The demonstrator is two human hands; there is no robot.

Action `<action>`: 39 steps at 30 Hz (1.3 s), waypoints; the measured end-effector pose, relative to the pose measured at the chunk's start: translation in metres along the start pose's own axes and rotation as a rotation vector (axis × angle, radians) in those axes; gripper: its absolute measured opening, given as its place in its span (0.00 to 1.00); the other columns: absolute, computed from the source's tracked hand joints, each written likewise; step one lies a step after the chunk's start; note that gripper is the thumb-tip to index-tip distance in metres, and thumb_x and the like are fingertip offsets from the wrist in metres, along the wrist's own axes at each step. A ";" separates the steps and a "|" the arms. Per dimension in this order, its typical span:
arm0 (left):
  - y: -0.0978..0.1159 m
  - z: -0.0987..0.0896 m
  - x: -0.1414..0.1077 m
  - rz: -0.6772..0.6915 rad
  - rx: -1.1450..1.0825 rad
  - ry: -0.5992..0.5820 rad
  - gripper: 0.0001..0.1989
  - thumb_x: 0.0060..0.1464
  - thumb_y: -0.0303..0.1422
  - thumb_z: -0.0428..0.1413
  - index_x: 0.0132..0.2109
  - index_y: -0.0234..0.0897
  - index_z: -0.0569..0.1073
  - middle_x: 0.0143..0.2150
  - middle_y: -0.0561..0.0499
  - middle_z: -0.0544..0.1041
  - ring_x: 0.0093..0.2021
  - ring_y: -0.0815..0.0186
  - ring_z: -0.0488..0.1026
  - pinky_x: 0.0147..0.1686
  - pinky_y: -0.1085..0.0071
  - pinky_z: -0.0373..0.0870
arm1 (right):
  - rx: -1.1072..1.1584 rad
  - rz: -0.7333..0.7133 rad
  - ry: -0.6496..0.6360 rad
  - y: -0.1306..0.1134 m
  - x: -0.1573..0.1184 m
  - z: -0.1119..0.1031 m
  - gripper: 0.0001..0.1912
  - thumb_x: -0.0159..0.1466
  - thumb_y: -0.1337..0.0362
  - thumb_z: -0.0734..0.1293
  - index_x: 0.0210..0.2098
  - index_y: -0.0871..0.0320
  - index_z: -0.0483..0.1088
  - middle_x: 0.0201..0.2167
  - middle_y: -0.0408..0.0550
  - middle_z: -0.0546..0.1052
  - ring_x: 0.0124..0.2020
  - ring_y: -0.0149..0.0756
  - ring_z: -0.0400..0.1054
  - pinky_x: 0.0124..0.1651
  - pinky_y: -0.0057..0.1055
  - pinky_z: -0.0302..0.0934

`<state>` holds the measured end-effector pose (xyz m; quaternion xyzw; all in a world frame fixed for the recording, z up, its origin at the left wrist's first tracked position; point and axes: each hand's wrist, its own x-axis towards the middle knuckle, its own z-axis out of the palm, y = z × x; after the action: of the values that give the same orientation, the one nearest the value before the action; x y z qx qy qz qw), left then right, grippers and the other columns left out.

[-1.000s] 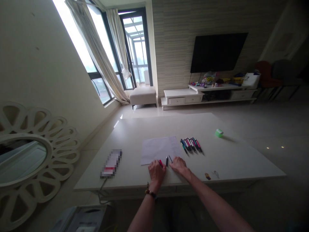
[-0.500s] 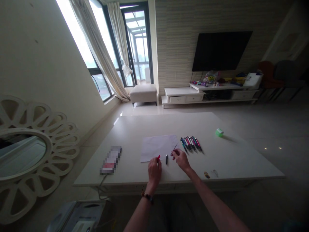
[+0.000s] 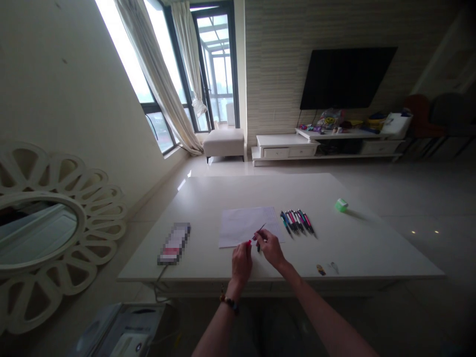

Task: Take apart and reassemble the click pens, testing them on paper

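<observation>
My left hand (image 3: 241,262) is closed on a short red pen barrel (image 3: 249,243), whose end sticks out above the fingers at the front edge of the white paper (image 3: 240,225). Pinched in my right hand (image 3: 270,249) is a thin, dark pen refill (image 3: 262,227), slanting up to the right. The two hands are almost together, with the refill's lower end close to the red barrel. A small black pen part (image 3: 258,248) lies on the table between them, partly covered by my right hand. Several pens (image 3: 298,223) lie side by side right of the paper.
On the white table (image 3: 201,198) a blurred-out phone (image 3: 174,244) with a cable lies at the left. A green container (image 3: 341,205) stands at the right. Two small items, one yellow and dark (image 3: 320,270) and one clear (image 3: 334,267), lie near the front edge.
My right hand has moved left with the refill, up to the red barrel in my left hand. It now partly covers the black pen part. The view has shifted slightly.
</observation>
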<state>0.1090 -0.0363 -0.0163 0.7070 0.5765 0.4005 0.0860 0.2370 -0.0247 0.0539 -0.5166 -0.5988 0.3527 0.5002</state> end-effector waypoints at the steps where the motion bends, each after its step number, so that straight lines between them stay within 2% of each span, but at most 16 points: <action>1: 0.000 0.000 0.000 0.000 0.000 -0.012 0.12 0.61 0.33 0.41 0.41 0.38 0.68 0.36 0.48 0.74 0.38 0.66 0.69 0.41 0.68 0.65 | -0.019 -0.004 -0.017 0.001 0.000 0.000 0.18 0.61 0.52 0.58 0.33 0.60 0.70 0.28 0.50 0.76 0.24 0.33 0.69 0.29 0.27 0.63; 5: 0.000 0.000 0.000 0.005 -0.004 -0.016 0.12 0.61 0.33 0.41 0.42 0.37 0.68 0.37 0.48 0.73 0.39 0.66 0.70 0.42 0.67 0.65 | -0.056 -0.048 -0.094 0.001 -0.003 0.000 0.16 0.58 0.54 0.62 0.35 0.60 0.72 0.29 0.48 0.76 0.27 0.33 0.69 0.31 0.28 0.63; 8: -0.001 0.001 -0.001 0.035 0.010 0.013 0.11 0.60 0.32 0.42 0.43 0.37 0.67 0.38 0.48 0.73 0.39 0.66 0.70 0.42 0.67 0.65 | 0.005 -0.031 -0.040 0.001 -0.004 0.001 0.16 0.59 0.53 0.61 0.36 0.60 0.71 0.27 0.47 0.75 0.25 0.32 0.67 0.29 0.27 0.63; 11: -0.001 0.001 -0.001 0.060 -0.006 -0.001 0.11 0.61 0.32 0.41 0.43 0.37 0.66 0.38 0.47 0.73 0.39 0.66 0.69 0.42 0.67 0.65 | 0.012 -0.021 -0.023 0.002 -0.005 0.002 0.16 0.60 0.53 0.60 0.30 0.60 0.70 0.23 0.46 0.74 0.21 0.31 0.66 0.26 0.26 0.61; 17: 0.002 -0.001 -0.003 0.093 -0.087 -0.061 0.13 0.61 0.31 0.38 0.46 0.36 0.64 0.40 0.46 0.71 0.42 0.65 0.68 0.44 0.64 0.66 | -0.119 -0.092 0.015 0.000 -0.008 0.004 0.11 0.58 0.59 0.61 0.27 0.59 0.70 0.24 0.46 0.75 0.25 0.32 0.67 0.28 0.25 0.60; 22: 0.000 0.000 -0.004 0.065 -0.103 -0.058 0.12 0.61 0.33 0.39 0.47 0.37 0.63 0.41 0.45 0.71 0.43 0.64 0.69 0.45 0.62 0.66 | -0.112 -0.092 -0.074 0.000 -0.007 0.006 0.12 0.58 0.58 0.62 0.26 0.59 0.71 0.23 0.46 0.75 0.25 0.32 0.67 0.28 0.26 0.61; 24: -0.001 0.001 -0.004 0.044 -0.102 -0.047 0.12 0.61 0.33 0.39 0.45 0.37 0.65 0.40 0.45 0.72 0.41 0.64 0.69 0.44 0.64 0.66 | -0.074 -0.079 -0.128 0.005 -0.004 0.001 0.12 0.57 0.57 0.63 0.28 0.59 0.73 0.26 0.47 0.76 0.26 0.33 0.68 0.29 0.26 0.62; 26: -0.001 0.001 -0.003 -0.016 -0.102 -0.002 0.13 0.61 0.34 0.39 0.43 0.37 0.66 0.38 0.46 0.72 0.39 0.65 0.70 0.41 0.66 0.66 | -0.061 -0.037 -0.121 0.015 0.000 -0.008 0.13 0.56 0.56 0.63 0.33 0.59 0.74 0.30 0.48 0.77 0.27 0.34 0.69 0.30 0.28 0.63; 30: 0.000 0.000 -0.002 -0.175 -0.106 0.069 0.14 0.61 0.36 0.39 0.44 0.37 0.66 0.35 0.46 0.74 0.36 0.65 0.72 0.34 0.70 0.66 | -0.268 0.123 -0.006 0.044 0.003 -0.026 0.13 0.56 0.62 0.63 0.39 0.59 0.74 0.33 0.50 0.77 0.30 0.35 0.70 0.37 0.30 0.64; 34: 0.002 -0.001 -0.002 -0.223 -0.094 0.014 0.14 0.60 0.37 0.40 0.46 0.38 0.66 0.37 0.47 0.76 0.36 0.66 0.73 0.33 0.72 0.64 | -0.536 0.163 -0.101 0.061 0.000 -0.026 0.15 0.56 0.67 0.64 0.43 0.57 0.73 0.36 0.48 0.76 0.37 0.34 0.70 0.44 0.26 0.60; 39: 0.005 -0.004 -0.002 -0.157 -0.082 -0.037 0.15 0.61 0.36 0.38 0.45 0.39 0.67 0.39 0.47 0.75 0.39 0.66 0.73 0.37 0.72 0.64 | -0.673 0.146 -0.197 0.059 0.009 -0.011 0.14 0.59 0.65 0.64 0.44 0.56 0.72 0.40 0.49 0.75 0.39 0.33 0.70 0.43 0.22 0.58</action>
<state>0.1101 -0.0408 -0.0121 0.6629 0.6116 0.4025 0.1567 0.2636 -0.0043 0.0036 -0.6573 -0.6883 0.2186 0.2153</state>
